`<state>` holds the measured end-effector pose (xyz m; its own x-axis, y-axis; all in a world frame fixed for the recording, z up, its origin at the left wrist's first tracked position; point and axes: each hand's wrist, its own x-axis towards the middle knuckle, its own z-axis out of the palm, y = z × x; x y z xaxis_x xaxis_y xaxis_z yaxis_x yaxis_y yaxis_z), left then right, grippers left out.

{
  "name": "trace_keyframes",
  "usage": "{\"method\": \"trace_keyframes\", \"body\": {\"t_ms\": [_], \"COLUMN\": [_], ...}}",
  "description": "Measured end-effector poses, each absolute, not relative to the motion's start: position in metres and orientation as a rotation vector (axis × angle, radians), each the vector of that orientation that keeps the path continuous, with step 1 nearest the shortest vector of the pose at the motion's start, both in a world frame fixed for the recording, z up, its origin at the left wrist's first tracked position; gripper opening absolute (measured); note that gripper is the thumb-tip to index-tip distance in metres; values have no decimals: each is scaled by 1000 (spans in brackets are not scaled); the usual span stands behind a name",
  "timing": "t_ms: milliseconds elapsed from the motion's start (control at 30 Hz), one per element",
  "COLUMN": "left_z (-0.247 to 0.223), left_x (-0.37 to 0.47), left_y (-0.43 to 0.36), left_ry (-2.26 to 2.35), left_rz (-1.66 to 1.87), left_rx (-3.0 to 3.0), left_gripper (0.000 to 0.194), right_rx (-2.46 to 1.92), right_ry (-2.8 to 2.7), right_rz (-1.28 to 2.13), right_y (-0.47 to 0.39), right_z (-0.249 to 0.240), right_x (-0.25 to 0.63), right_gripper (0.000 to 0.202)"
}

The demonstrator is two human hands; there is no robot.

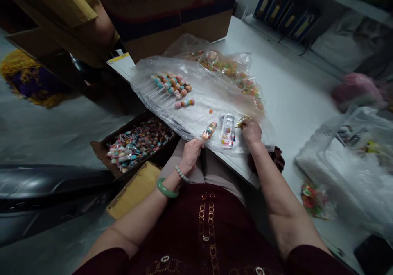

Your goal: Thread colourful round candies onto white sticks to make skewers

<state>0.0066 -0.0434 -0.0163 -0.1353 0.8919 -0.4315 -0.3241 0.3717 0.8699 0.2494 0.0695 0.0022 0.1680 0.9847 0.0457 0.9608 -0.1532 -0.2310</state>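
A wrapped, colourful candy stick (209, 130) points up and away from my left hand (192, 152), whose closed fingers pinch its lower end. My right hand (251, 131) is closed at the gold twist ties (242, 121), its fingertips on them. Between the hands lies a stack of clear printed wrappers (228, 130). Unwrapped candy sticks (172, 82) with white stems are piled on the plastic sheet (202, 86), and one short candy piece (184, 103) lies just in front of them. A small orange piece (211, 111) rests alone on the sheet.
Below the table's left edge, an open carton (101, 154) holds many wrapped candies. A big cardboard box (184, 29) stands behind the sheet, near bagged gummy candies (227, 68). Plastic bags (353, 160) lie at right. Another person's arm (104, 27) shows at upper left.
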Motion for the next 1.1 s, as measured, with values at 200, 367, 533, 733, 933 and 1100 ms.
{"method": "trace_keyframes", "body": {"t_ms": [200, 367, 533, 733, 933, 1100], "left_z": [-9, -6, 3, 3, 2, 6], "left_x": [6, 9, 15, 19, 22, 22], "left_y": [-39, -38, -42, -44, -46, -47], "left_ry": [1249, 1161, 1181, 1254, 1258, 1234], "left_rz": [1174, 1176, 1068, 1024, 953, 931], "left_rx": [432, 533, 526, 479, 501, 514], "left_gripper": [33, 34, 31, 28, 27, 27], "right_rx": [-2205, -2117, -2104, -2260, -2129, -2080], "right_ry": [-1865, -1893, -1828, -1567, -1254, -1268], "right_rz": [144, 7, 6, 183, 642, 554], "right_y": [53, 43, 34, 20, 9, 6], "right_z": [4, 17, 27, 31, 24, 26], "right_x": [253, 264, 274, 280, 275, 269], "right_gripper": [28, 28, 29, 22, 15, 8]}}
